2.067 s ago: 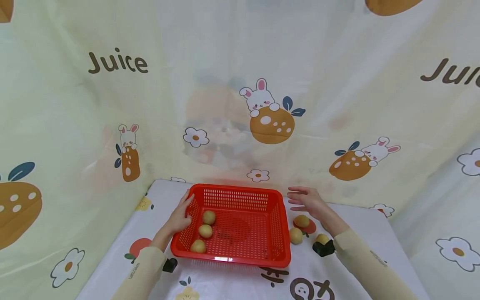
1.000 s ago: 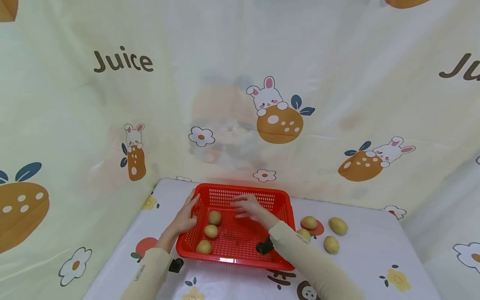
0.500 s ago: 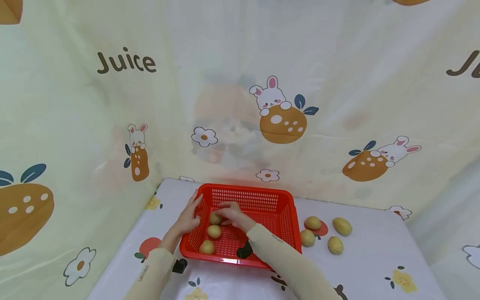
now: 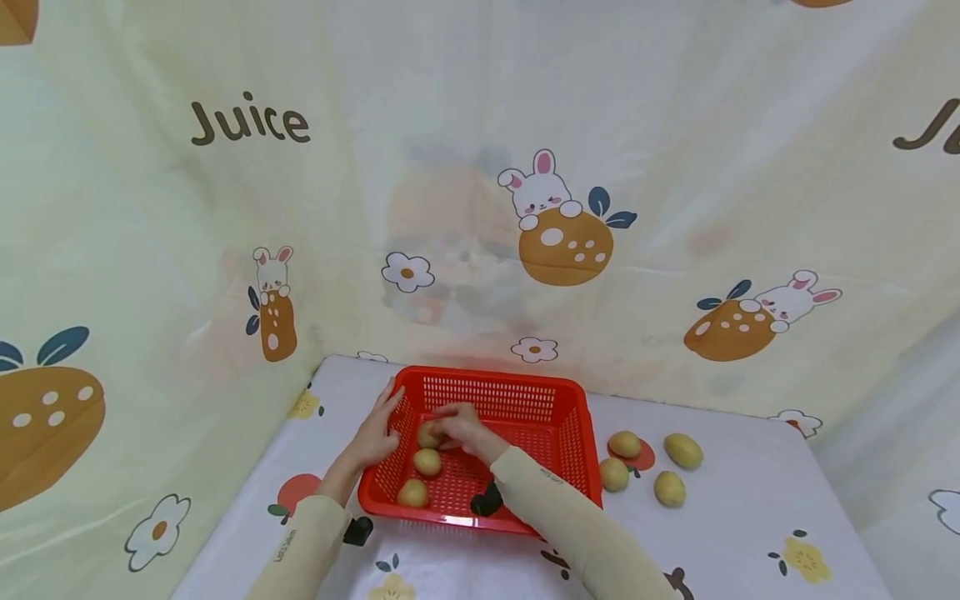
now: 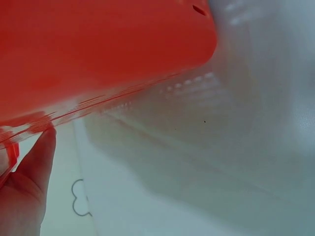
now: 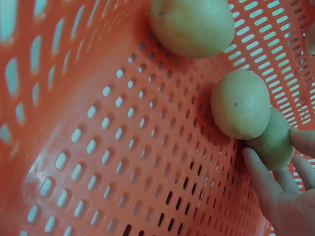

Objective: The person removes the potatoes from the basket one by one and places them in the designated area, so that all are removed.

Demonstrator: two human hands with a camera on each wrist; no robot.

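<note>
Right hand (image 6: 293,204) grips potato (image 6: 273,141) — fingertips (image 6: 251,158) clear only in wrist view.

Tbl (image 4: 720,533) has red bskt (image 4: 491,397) & 4 potatoes (image 4: 683,451) directly on

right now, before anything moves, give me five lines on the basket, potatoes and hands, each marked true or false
1. The right hand has its fingers on a potato inside the red basket. True.
2. Five potatoes lie in the red basket. False: three potatoes do.
3. Four potatoes lie outside the red basket. True.
4. The potatoes outside lie beyond the red basket's left side. False: they are on the table to its right.
5. The left hand touches the red basket's left side. True.
</note>
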